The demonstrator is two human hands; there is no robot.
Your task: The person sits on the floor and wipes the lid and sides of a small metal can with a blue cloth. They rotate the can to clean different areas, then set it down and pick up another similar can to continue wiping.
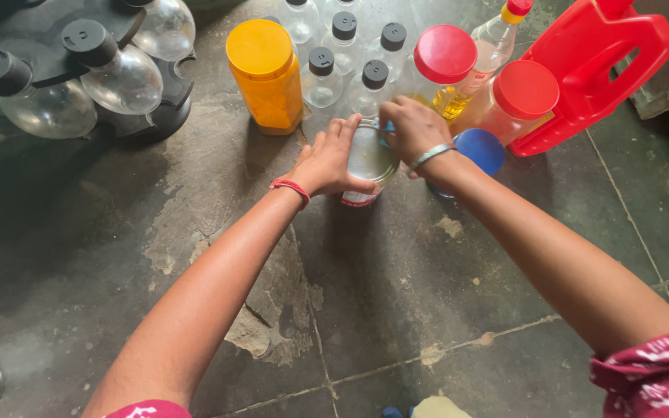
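A round metal tin point(368, 163) with a silvery top stands on the dark stone floor. My left hand point(328, 161), with a red thread at the wrist, wraps around the tin's left side. At the tin's upper right rim rests my right hand point(414, 131), which wears a metal bangle; its fingertips curl over the edge. A blue lid point(483, 149) lies just right of my right wrist, partly hidden by it.
Behind the tin stand a yellow-lidded orange jar point(266, 73), several small clear bottles with black caps point(345, 58), two red-lidded jars point(444, 66), an oil bottle point(497, 39) and a red jerrycan point(602, 66). Clear bottles point(110, 73) lie at the far left.
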